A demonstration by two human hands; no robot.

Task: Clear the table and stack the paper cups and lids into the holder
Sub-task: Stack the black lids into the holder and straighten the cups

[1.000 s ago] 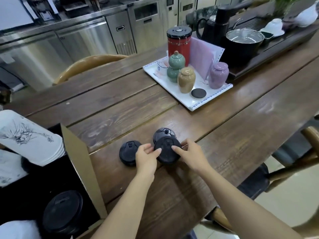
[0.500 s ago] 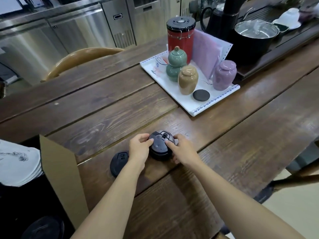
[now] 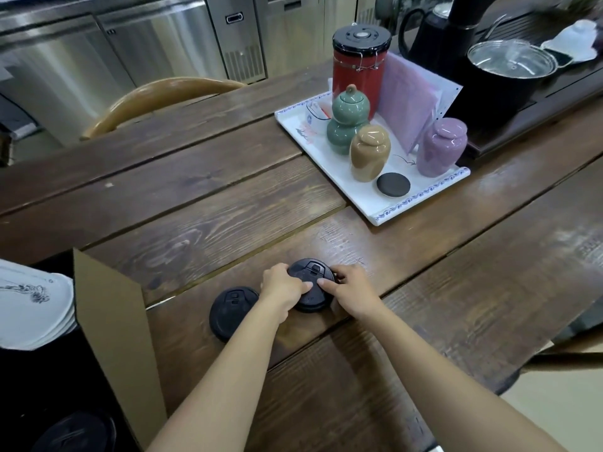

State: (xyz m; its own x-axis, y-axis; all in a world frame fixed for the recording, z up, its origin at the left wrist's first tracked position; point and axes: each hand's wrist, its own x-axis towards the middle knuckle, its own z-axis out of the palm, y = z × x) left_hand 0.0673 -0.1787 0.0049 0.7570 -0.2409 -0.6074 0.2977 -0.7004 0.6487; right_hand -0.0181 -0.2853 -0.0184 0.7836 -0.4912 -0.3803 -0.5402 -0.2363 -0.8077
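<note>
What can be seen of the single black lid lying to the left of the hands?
The single black lid is a round, matte, plastic-looking cup lid lying flat, top up, on the wooden table. Its raised centre carries a small rectangular sip tab near the far edge. The left forearm covers its right edge; whether it touches cannot be told. It lies apart from the cardboard box flap.

The table [image 3: 228, 203] is dark wood with rough grain. The lids [image 3: 311, 290] look matt black plastic. The jars [image 3: 442, 146] are glossy ceramic, the box flap [image 3: 111, 321] plain cardboard.
</note>
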